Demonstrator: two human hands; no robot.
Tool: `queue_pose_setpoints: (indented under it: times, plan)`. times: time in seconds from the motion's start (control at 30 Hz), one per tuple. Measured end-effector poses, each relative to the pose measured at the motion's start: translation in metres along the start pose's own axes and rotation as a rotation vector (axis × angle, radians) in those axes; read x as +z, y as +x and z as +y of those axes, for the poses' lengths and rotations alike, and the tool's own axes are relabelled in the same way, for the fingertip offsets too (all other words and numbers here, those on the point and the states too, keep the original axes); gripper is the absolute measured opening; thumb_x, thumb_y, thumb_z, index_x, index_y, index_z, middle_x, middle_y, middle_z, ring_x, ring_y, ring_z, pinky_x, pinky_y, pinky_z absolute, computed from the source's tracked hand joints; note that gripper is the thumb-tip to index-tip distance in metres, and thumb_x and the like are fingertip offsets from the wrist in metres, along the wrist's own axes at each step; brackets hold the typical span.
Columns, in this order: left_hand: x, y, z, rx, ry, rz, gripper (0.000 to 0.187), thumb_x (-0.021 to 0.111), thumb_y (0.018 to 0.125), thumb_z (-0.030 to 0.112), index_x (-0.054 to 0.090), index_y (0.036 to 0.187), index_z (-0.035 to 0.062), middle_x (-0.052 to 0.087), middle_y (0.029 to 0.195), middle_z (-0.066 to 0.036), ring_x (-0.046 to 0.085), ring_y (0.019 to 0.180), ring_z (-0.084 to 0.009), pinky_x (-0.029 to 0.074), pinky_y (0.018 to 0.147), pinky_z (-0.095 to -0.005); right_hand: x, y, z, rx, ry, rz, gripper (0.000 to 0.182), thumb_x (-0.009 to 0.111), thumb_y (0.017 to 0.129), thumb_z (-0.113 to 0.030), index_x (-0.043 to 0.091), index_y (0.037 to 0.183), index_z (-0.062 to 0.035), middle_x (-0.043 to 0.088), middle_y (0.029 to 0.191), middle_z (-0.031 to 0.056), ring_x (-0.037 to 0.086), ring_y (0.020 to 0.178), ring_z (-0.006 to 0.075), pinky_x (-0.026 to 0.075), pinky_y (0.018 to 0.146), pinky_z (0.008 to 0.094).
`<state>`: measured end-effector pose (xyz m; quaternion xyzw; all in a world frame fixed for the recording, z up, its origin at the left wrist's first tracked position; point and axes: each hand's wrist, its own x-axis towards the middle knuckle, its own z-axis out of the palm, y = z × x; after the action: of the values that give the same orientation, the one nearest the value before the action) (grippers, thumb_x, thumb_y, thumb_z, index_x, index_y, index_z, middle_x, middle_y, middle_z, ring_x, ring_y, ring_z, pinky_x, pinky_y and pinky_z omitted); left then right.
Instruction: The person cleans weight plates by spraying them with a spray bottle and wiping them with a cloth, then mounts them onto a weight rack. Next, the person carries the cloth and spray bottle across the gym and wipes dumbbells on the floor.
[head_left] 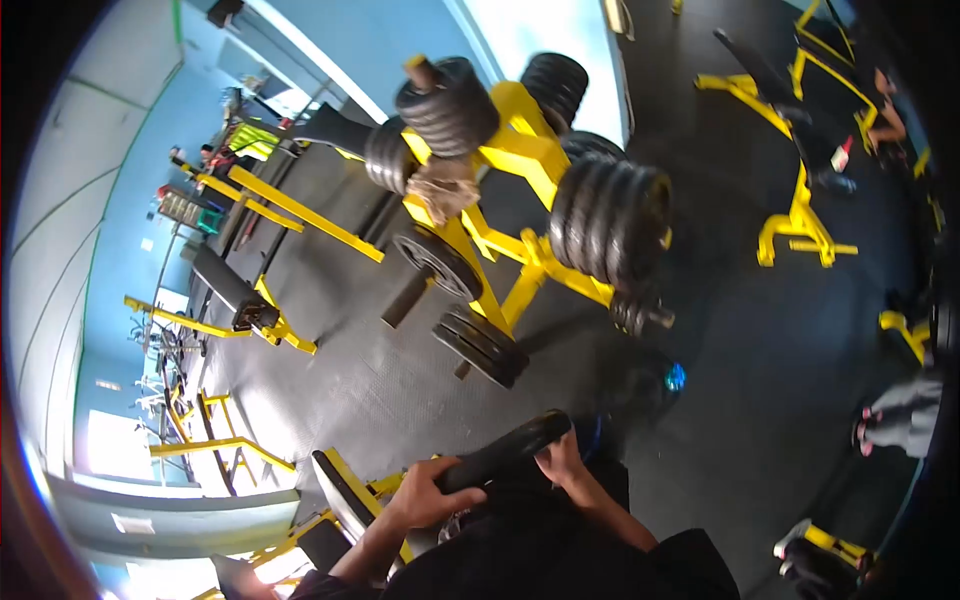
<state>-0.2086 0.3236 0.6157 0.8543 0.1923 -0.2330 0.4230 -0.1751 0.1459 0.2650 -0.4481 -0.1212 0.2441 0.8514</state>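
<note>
A black weight plate (508, 452) is held close in front of my body, seen nearly edge-on and tilted up to the right. My left hand (428, 494) grips its left end, thumb along the near side and fingers over the far side. At its right end my right hand (562, 460) is closed on the rim; some of those fingers are hidden behind the plate. Ahead stands a yellow plate rack (522, 150) with stacks of black plates (608, 220) on its pegs. Its lower left peg (408, 298) carries one plate (438, 262), and a brown cloth (443, 190) hangs there.
A padded bench (228, 285) with a yellow frame stands at left, another bench (795, 150) at upper right. A shiny blue object (675, 377) lies on the black floor (380, 390). People are partly visible at the right edge, one in grey trousers (905, 418).
</note>
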Motion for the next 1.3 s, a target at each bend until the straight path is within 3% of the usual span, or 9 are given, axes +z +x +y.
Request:
queue_pose_setpoints:
  times: [0.07, 0.1, 0.13, 0.2, 0.53, 0.6, 0.73, 0.87, 1.3]
  plan:
    - [-0.018, 0.001, -0.027, -0.024, -0.198, 0.144, 0.066, 0.077, 0.079, 0.055, 0.069, 0.102, -0.0058, 0.070, 0.081, -0.012, 0.068, 0.075, -0.0237, 0.053, 0.070, -0.0350, 0.050, 0.026, -0.107, 0.473, 0.684, 0.170, 0.053, 0.043, 0.103, -0.046, 0.059, 0.131, -0.0034, 0.067, 0.111, 0.0105, 0.062, 0.107, 0.0265, 0.046, 0.103, 0.0433]
    - [-0.029, 0.003, -0.038, 0.025, -0.428, 0.167, 0.066, 0.075, 0.080, 0.057, 0.069, 0.100, -0.0054, 0.069, 0.079, -0.011, 0.067, 0.071, -0.0216, 0.052, 0.066, -0.0332, 0.054, 0.026, -0.119, 0.438, 0.712, 0.123, 0.052, 0.047, 0.105, -0.043, 0.052, 0.139, -0.0044, 0.065, 0.113, 0.0068, 0.061, 0.106, 0.0213, 0.046, 0.103, 0.0398]
    - [-0.040, 0.007, -0.047, 0.079, -0.662, 0.185, 0.066, 0.072, 0.082, 0.059, 0.069, 0.097, -0.0051, 0.068, 0.076, -0.010, 0.065, 0.067, -0.0196, 0.051, 0.061, -0.0314, 0.060, 0.032, -0.136, 0.445, 0.687, 0.109, 0.052, 0.047, 0.105, -0.043, 0.052, 0.139, -0.0044, 0.065, 0.113, 0.0068, 0.061, 0.106, 0.0213, 0.046, 0.103, 0.0398]
    - [-0.062, 0.013, -0.062, 0.053, -0.766, 0.281, 0.067, 0.067, 0.084, 0.063, 0.069, 0.092, -0.0033, 0.065, 0.068, -0.009, 0.061, 0.059, -0.0164, 0.047, 0.055, -0.0281, 0.081, 0.048, -0.164, 0.266, 0.348, -0.068, 0.043, 0.069, 0.094, -0.011, 0.054, 0.133, -0.0052, 0.064, 0.107, 0.0017, 0.060, 0.099, 0.0119, 0.049, 0.087, 0.0267]
    - [-0.165, 0.131, -0.188, 0.235, -1.026, 0.400, 0.063, 0.059, 0.091, 0.061, 0.065, 0.084, -0.0009, 0.062, 0.067, -0.006, 0.057, 0.058, -0.0141, 0.044, 0.054, -0.0281, 0.196, 0.159, -0.176, 0.244, -0.298, -0.002, 0.033, 0.072, 0.093, -0.010, 0.053, 0.119, -0.0009, 0.060, 0.103, 0.0017, 0.055, 0.094, 0.0078, 0.047, 0.084, 0.0251]
    - [-0.179, 0.162, -0.213, 0.203, -1.111, 0.327, 0.064, 0.061, 0.090, 0.060, 0.066, 0.102, -0.0026, 0.067, 0.080, -0.007, 0.062, 0.065, -0.0157, 0.050, 0.061, -0.0296, 0.209, 0.190, -0.164, 0.137, -0.478, 0.035, 0.034, 0.071, 0.094, -0.013, 0.052, 0.120, 0.0005, 0.061, 0.106, 0.0037, 0.056, 0.096, 0.0096, 0.047, 0.086, 0.0264]
    - [-0.209, 0.226, -0.241, 0.245, -1.074, 0.286, 0.060, 0.053, 0.096, 0.056, 0.067, 0.095, -0.0023, 0.067, 0.077, -0.007, 0.061, 0.065, -0.0154, 0.049, 0.060, -0.0295, 0.238, 0.234, -0.146, 0.200, -0.495, 0.060, 0.038, 0.071, 0.095, -0.015, 0.050, 0.123, 0.0016, 0.061, 0.109, 0.0055, 0.057, 0.097, 0.0116, 0.047, 0.089, 0.0279]
    - [-0.233, 0.276, -0.258, 0.341, -1.135, 0.153, 0.057, 0.052, 0.100, 0.047, 0.068, 0.095, -0.0075, 0.070, 0.089, -0.010, 0.063, 0.082, -0.0161, 0.050, 0.076, -0.0325, 0.251, 0.260, -0.124, 0.184, -0.606, 0.127, 0.043, 0.071, 0.096, -0.014, 0.048, 0.128, 0.0021, 0.061, 0.111, 0.0062, 0.058, 0.099, 0.0131, 0.048, 0.090, 0.0277]
    - [-0.251, 0.342, -0.272, 0.344, -1.048, -0.032, 0.056, 0.059, 0.096, 0.049, 0.069, 0.089, -0.0063, 0.065, 0.078, -0.007, 0.058, 0.071, -0.0134, 0.047, 0.067, -0.0299, 0.277, 0.265, -0.104, 0.398, -0.821, 0.305, 0.048, 0.068, 0.096, -0.009, 0.043, 0.135, 0.0008, 0.061, 0.113, 0.0070, 0.058, 0.100, 0.0136, 0.048, 0.091, 0.0290]
